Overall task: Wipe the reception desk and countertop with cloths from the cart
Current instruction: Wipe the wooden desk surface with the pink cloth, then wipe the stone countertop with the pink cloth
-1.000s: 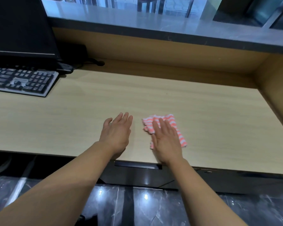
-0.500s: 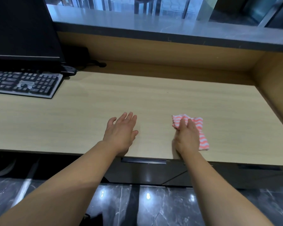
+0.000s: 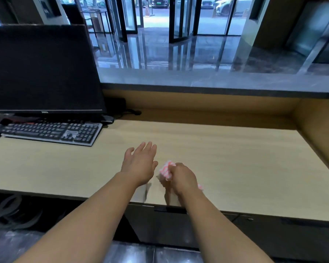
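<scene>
A pink-and-white striped cloth is bunched up in my right hand, which grips it just above the light wooden desk near the front edge. Most of the cloth is hidden under my fingers; a small corner shows behind the wrist. My left hand hovers flat and open just left of the cloth, fingers straight and pointing away from me. The grey stone countertop runs along the back, raised above the desk.
A black monitor and a dark keyboard stand at the desk's left. Cables lie behind the monitor base. A wooden side wall closes the desk on the right. Glass lobby doors lie beyond the counter.
My right hand has gathered the flat cloth into a bunch, lifted it and brought it back left, close to my left hand. My head has tilted up, showing the counter and lobby.
</scene>
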`<control>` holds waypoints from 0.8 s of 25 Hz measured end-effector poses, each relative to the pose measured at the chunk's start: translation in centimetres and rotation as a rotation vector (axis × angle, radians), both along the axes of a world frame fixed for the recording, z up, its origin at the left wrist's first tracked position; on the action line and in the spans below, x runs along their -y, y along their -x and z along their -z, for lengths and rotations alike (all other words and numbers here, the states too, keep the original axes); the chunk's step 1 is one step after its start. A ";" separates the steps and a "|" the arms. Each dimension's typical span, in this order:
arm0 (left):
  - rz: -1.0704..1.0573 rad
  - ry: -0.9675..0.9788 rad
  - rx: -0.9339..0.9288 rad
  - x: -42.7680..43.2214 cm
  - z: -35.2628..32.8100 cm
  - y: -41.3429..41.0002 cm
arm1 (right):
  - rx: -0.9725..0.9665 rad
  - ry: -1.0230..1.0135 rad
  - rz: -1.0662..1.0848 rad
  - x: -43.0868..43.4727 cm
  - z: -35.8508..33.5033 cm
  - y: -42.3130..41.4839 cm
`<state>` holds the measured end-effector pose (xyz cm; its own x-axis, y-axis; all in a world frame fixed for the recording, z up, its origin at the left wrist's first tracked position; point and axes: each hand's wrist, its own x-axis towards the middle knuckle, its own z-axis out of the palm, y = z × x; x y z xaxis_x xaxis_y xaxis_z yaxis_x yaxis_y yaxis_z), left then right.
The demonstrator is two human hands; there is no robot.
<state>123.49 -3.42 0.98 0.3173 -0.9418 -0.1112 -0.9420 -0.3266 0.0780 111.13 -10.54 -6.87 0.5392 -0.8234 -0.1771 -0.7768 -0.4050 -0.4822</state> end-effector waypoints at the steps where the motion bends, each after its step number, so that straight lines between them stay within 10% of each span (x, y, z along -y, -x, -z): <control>1: -0.006 0.020 0.019 0.4 -1.1 0.0 | 0.000 0.006 0.026 0.5 -1.2 0.7; 20: -0.003 0.185 0.077 10.7 -10.6 -5.7 | 0.082 0.276 0.221 13.4 -17.2 -3.7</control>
<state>129.14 -14.17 11.61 0.3213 -0.9428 0.0884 -0.9464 -0.3165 0.0645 114.80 -23.89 10.28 0.3456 -0.9325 0.1044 -0.8235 -0.3548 -0.4426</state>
